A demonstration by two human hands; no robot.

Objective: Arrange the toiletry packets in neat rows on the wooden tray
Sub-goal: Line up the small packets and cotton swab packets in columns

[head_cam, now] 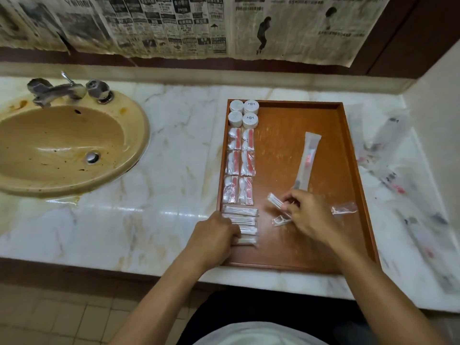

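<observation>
Where the wooden tray [348, 155] sat on the marble counter [174, 158], its left column held four round white tubs [244, 113], six red-and-white packets [240, 165] lengthwise away from the person, and cotton-bud packets [242, 217] laid crosswise; left hand [214, 235], fingers curled, pressed on these; right hand [306, 215] pinched a small packet [275, 200]; long toothbrush packet [307, 160] lay slightly tilted, pointing away.

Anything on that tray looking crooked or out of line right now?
Yes. The long translucent toothbrush packet lies diagonally mid-tray on the brown wooden tray, outside the neat left-hand columns. A small clear floss-pick packet also sits alone, skewed, near the right rim.
</observation>
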